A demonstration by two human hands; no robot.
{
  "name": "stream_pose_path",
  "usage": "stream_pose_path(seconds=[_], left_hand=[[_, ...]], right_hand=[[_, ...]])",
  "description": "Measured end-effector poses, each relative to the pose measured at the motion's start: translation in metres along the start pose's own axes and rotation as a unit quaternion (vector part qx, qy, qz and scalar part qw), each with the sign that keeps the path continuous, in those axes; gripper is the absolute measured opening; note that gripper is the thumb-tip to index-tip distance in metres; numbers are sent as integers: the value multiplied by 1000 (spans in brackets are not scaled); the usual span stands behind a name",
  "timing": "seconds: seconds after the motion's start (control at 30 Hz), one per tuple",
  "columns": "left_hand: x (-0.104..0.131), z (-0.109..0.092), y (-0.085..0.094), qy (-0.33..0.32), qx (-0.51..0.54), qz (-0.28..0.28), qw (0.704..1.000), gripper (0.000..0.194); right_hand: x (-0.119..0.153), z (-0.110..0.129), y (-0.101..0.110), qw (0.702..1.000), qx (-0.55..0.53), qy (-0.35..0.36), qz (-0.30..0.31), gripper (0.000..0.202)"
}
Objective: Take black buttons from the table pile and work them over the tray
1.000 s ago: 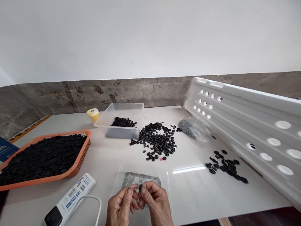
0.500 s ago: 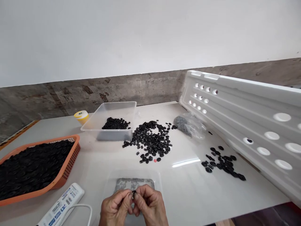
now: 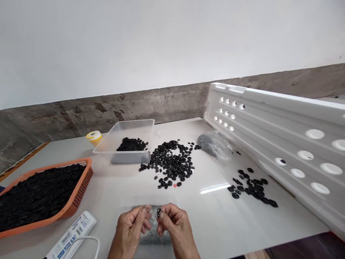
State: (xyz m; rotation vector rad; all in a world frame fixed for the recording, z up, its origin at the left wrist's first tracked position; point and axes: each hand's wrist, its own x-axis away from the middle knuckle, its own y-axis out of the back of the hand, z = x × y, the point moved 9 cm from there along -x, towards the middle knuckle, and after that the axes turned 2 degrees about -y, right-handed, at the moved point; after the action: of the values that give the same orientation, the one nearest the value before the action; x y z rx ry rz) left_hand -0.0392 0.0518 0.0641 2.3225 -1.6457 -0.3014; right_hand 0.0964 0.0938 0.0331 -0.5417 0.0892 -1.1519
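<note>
My right hand (image 3: 173,220) pinches a small black plastic piece (image 3: 158,212) between thumb and index finger. Just to its left, my left hand (image 3: 134,223) has thumb and index finger pressed together. Whatever may be in that pinch is too small to name. A gap separates the two hands. Below them is a clear plastic tray (image 3: 178,200) with a mass of small grey parts (image 3: 155,239) in it, partly covered by the hands. Beyond the tray lies a loose pile of small black pieces (image 3: 175,162), with one red piece (image 3: 175,185) at its near edge.
An orange basket (image 3: 78,196) full of black parts stands left, near a white power strip (image 3: 78,230). Behind are a clear bin (image 3: 121,153) and a yellow-and-white spool (image 3: 94,137). Rightward lie a plastic bag (image 3: 215,144), larger black parts (image 3: 254,189) and a leaning white foam panel (image 3: 269,122).
My hands were together at one black piece and have moved apart. The piece is now in my right hand's fingers. The view has shifted slightly.
</note>
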Motion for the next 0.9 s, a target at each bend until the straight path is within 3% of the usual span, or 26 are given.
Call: stream_pose_path(seconds=[0.1,0.23,0.37,0.5,0.63,0.7,0.77,0.9], left_hand=[[-6,-13,20,-98,-187,-71,975,39],[-19,-20,8,-203,-391,-75,895,40],[-33,-11,-18,-199,-446,1,872,35],[-44,-14,-36,-176,-489,76,851,28],[-80,-13,-49,-130,-527,111,833,23],[-103,-4,-63,-109,-535,140,826,13],[-122,9,-80,-90,-534,172,823,15],[-136,31,-106,-70,-522,213,823,22]], right_hand=[[0,-3,7,1000,5,2,-6,37],[1,-9,15,1000,10,-6,-1,39],[4,-9,23,1000,21,2,12,45],[6,-5,33,998,54,19,16,50],[9,-3,40,998,61,17,9,54],[12,-3,42,998,62,9,6,55],[15,-3,45,998,56,1,3,55],[19,-3,54,999,31,21,-5,54]])
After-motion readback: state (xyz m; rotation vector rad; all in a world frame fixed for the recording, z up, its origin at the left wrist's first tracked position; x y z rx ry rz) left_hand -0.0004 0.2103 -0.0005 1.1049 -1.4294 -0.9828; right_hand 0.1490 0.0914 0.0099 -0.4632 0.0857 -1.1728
